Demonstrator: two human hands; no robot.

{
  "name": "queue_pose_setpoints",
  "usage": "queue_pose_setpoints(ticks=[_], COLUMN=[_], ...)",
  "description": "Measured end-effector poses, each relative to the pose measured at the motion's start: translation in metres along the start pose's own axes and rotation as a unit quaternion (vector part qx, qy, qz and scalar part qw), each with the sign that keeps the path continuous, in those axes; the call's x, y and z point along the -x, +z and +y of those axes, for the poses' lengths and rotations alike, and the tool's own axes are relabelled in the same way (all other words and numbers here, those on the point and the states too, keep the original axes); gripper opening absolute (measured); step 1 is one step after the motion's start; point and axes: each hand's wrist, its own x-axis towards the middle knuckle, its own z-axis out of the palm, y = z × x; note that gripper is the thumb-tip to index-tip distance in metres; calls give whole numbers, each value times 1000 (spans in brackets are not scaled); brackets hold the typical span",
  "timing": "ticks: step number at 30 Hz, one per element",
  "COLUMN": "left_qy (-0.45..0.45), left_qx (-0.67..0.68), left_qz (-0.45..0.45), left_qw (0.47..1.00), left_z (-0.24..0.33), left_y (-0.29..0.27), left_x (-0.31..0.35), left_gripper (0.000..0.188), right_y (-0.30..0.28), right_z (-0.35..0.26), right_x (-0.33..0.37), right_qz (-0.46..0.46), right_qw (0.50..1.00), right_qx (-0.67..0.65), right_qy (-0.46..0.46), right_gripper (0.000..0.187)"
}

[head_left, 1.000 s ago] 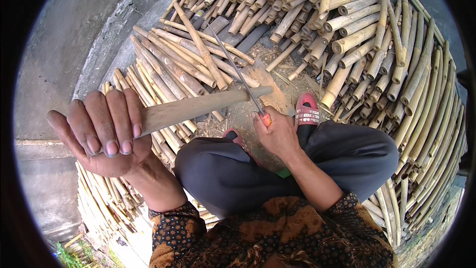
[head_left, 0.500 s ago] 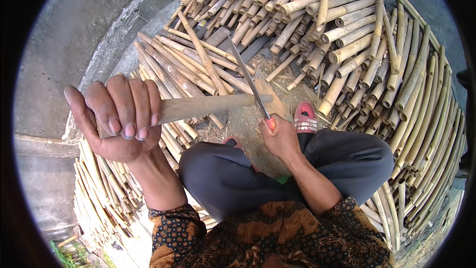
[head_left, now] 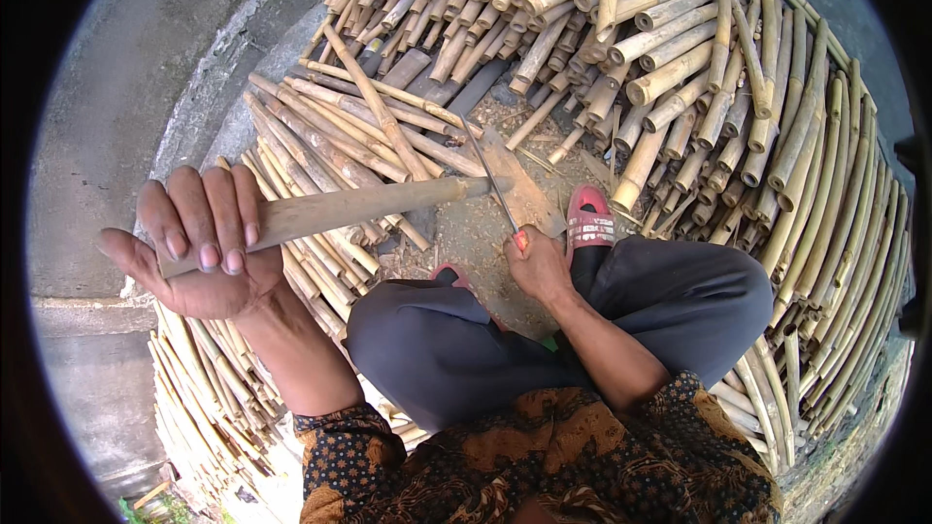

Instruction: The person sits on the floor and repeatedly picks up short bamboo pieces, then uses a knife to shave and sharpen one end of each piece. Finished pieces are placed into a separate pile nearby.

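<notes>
A length of bamboo [head_left: 359,212] runs across the middle of the view, its right end a little higher than its left. The fingers of my left hand [head_left: 199,243] curl over its left end, while the thumb sticks out to the side. In my closed right hand [head_left: 539,267] is a knife with a red-orange handle [head_left: 521,241]. Its long thin blade [head_left: 479,148] points up and away to the left, crossing at the bamboo's far right end. Whether the edge is cutting into the bamboo I cannot tell.
A big stack of cut bamboo poles [head_left: 670,87] fills the far right side. More poles [head_left: 330,141] lie at the left, beside a grey concrete wall [head_left: 126,116]. Between my feet and the stacks, shavings cover the ground [head_left: 466,243]. A flat brown board [head_left: 524,184] lies there.
My left hand and the bamboo have shifted left, and the bamboo now slants more. The knife has moved slightly left and down, its tip lower. The whole view has shifted a little.
</notes>
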Motion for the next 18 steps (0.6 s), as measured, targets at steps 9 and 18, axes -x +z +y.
queue_pose_setpoints(ticks=[9,18], left_qy=[-195,-309], left_qx=[-364,-271], left_qz=[68,265], left_qw=[908,872], left_z=[-98,-127], left_y=[-81,-145], left_x=[40,128], left_gripper=[86,44], right_y=[37,49], right_z=[73,99], right_x=[-17,-29], right_qz=[-41,-35], right_qw=[974,984], right_qx=[158,147], right_qy=[159,95], right_gripper=[39,41])
